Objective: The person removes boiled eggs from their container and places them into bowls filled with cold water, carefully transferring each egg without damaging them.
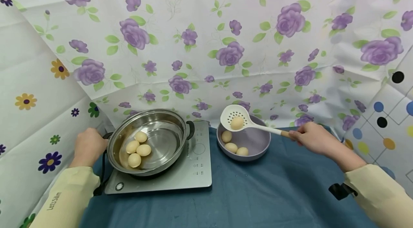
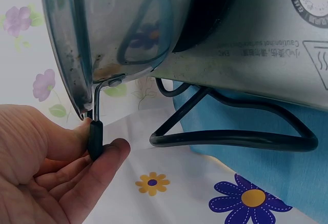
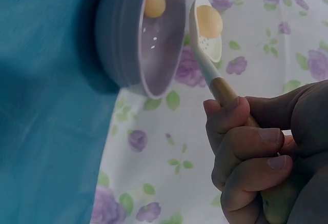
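A steel pan (image 1: 151, 142) sits tilted on a silver induction cooker (image 1: 193, 170) with several pale eggs (image 1: 138, 147) inside. My left hand (image 1: 88, 145) grips the pan's black side handle (image 2: 95, 139) between thumb and fingers. My right hand (image 1: 309, 136) holds the wooden end of a white slotted spoon (image 1: 237, 120), which carries one egg (image 3: 209, 20) above a lilac bowl (image 1: 258, 147). Three eggs (image 1: 231, 147) lie in that bowl.
A blue cloth (image 1: 274, 192) covers the table. Floral sheeting (image 1: 226, 41) rises as a backdrop close behind the cooker and bowl and along both sides. The cooker's black power cord (image 2: 230, 137) loops at the left edge.
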`<state>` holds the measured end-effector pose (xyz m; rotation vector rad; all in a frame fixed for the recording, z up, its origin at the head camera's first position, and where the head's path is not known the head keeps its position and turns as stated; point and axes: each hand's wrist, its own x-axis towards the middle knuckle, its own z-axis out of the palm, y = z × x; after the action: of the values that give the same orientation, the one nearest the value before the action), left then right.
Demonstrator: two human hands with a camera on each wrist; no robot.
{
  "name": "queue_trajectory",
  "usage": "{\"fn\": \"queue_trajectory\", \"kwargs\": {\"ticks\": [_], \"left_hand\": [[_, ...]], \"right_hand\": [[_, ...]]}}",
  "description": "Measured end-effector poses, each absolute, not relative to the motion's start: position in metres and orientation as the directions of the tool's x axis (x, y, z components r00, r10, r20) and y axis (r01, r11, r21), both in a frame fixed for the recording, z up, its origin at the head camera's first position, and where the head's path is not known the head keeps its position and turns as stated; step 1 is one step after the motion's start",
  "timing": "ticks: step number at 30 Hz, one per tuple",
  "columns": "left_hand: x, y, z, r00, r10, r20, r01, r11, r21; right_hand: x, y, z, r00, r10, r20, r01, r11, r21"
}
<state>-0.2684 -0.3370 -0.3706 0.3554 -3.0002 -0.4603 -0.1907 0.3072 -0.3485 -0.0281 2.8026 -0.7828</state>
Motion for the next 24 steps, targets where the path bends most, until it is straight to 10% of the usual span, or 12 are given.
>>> {"fn": "queue_trajectory", "kwargs": {"ticks": [24], "left_hand": [[-0.269, -0.338, -0.371, -0.971, -0.232, 0.051, -0.208, 0.933, 0.292]], "right_hand": [[-0.182, 0.312, -0.37, -0.983, -0.009, -0.186, 0.061, 0.929, -0.366]]}}
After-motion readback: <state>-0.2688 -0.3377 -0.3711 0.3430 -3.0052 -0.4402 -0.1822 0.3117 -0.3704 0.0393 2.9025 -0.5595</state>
